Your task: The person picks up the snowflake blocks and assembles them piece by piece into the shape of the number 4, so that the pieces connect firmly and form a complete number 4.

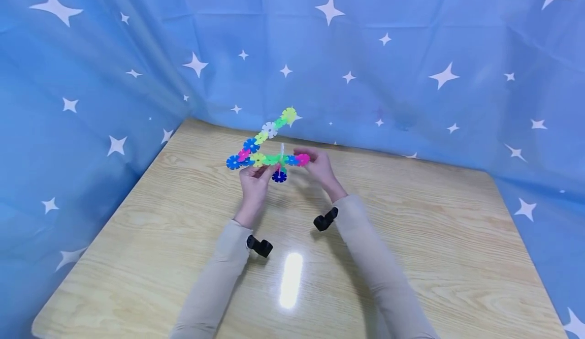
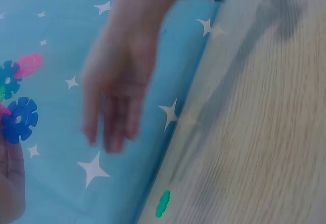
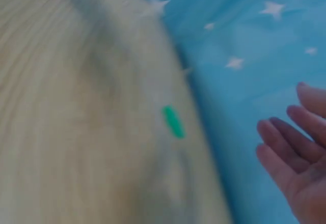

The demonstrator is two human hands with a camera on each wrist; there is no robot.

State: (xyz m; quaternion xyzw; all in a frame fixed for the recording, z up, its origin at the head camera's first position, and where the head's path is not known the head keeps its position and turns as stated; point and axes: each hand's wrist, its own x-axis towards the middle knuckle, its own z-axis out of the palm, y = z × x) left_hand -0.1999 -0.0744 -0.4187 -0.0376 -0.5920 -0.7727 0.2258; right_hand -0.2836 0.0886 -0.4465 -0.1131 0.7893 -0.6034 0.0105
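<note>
My left hand [image 1: 254,184] pinches a build of interlocking plastic snowflake discs [image 1: 258,159] near its middle, held up over the table. One row of discs, in blue, yellow, green and pink, runs across; a second chain [image 1: 269,129] slants up from its left end to a yellow disc. A dark blue disc [image 1: 279,177] hangs below, beside the left fingertips. My right hand [image 1: 321,170] is just right of the row's pink end disc [image 1: 302,160]. Both wrist views show this right hand [image 3: 305,168] with extended fingers and nothing in it.
A green snowflake disc [image 2: 163,203] lies on the wooden table [image 1: 411,227] near its far edge, seen in both wrist views. A blue curtain [image 1: 365,49] with white stars hangs behind the table and along its left side.
</note>
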